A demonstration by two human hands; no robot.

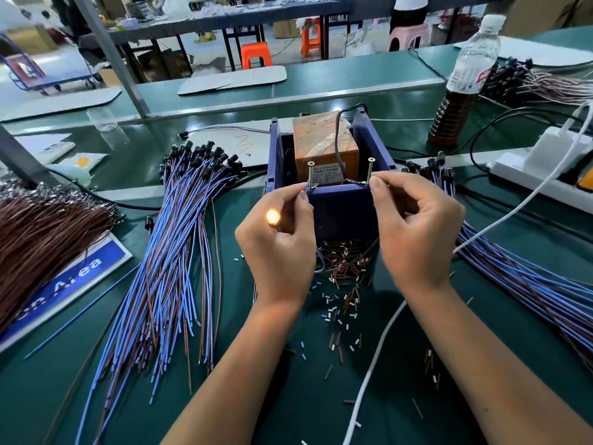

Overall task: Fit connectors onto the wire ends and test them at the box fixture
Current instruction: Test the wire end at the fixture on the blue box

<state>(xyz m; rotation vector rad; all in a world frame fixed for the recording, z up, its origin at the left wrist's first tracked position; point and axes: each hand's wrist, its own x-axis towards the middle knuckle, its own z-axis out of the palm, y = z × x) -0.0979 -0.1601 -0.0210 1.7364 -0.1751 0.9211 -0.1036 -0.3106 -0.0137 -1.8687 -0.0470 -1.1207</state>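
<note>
On a green counter littered with cut insulation bits, the left hand pinches a glowing lamp and the right hand pinches a wire end, each at a screw of the blue box fixture, between blue-brown wire bundles, a bottle and orange stools beyond.

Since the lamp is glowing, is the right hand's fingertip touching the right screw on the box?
Touching. In the head view, the right hand pinches up at the blue box's front rim, its fingertip pressed against the base of the right screw, no gap visible.
</note>
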